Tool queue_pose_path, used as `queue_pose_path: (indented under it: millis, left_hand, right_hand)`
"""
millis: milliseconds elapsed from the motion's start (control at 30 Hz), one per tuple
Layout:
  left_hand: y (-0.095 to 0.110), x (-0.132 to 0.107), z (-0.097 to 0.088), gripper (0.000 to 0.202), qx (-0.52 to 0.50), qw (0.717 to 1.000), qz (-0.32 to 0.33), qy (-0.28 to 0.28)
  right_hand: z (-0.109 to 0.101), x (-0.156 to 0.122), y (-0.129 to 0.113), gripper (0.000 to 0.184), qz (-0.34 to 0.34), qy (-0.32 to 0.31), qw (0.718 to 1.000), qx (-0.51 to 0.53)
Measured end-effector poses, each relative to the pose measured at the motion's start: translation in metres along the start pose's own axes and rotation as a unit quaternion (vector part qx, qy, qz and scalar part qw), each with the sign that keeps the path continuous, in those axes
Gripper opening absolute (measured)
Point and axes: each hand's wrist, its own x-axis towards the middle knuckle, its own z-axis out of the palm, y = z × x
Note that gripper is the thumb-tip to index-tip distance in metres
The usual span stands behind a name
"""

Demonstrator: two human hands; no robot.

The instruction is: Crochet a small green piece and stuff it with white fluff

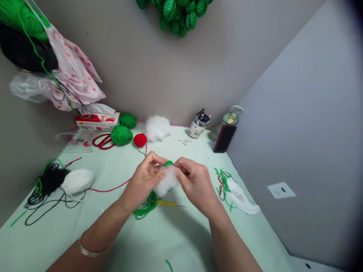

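My left hand (144, 175) pinches a small green crocheted piece (168, 163) and a tuft of white stuffing (166, 182) between thumb and fingers. On the other side, my right hand (194, 177) is closed at the edge of the same stuffing and green piece, thumb against fingers. Most of the green piece is hidden by the stuffing and my fingers. Below my hands lie a loose bundle of green yarn (146, 207) and a crochet hook with a yellow handle (166, 203).
Behind stand green yarn balls (121, 135), a red yarn ball (140, 140), red-handled scissors (102, 141), more stuffing (157, 128), a pen cup (198, 126), a phone (225, 138) and a bottle (217, 130). Black yarn (52, 179) and white yarn (78, 180) lie left, yarn scraps (224, 181) right.
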Motion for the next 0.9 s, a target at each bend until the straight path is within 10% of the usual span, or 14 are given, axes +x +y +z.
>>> queue_pose_path:
  millis: [300, 667, 900]
  left_hand:
    - [-0.008, 0.002, 0.004, 0.019, 0.061, 0.982, 0.107, 0.143]
    - [0.005, -0.001, 0.001, 0.020, 0.018, 0.999, 0.024, 0.023]
    - [-0.005, 0.008, -0.008, 0.019, 0.044, 0.992, 0.075, 0.086]
  right_hand:
    - [0.015, -0.006, -0.017, 0.021, 0.012, -0.082, 0.992, 0.098]
    - [0.008, 0.003, 0.002, 0.021, -0.002, 0.038, 0.997, 0.062]
    - [0.009, -0.003, -0.009, 0.017, -0.003, -0.099, 0.991, 0.090]
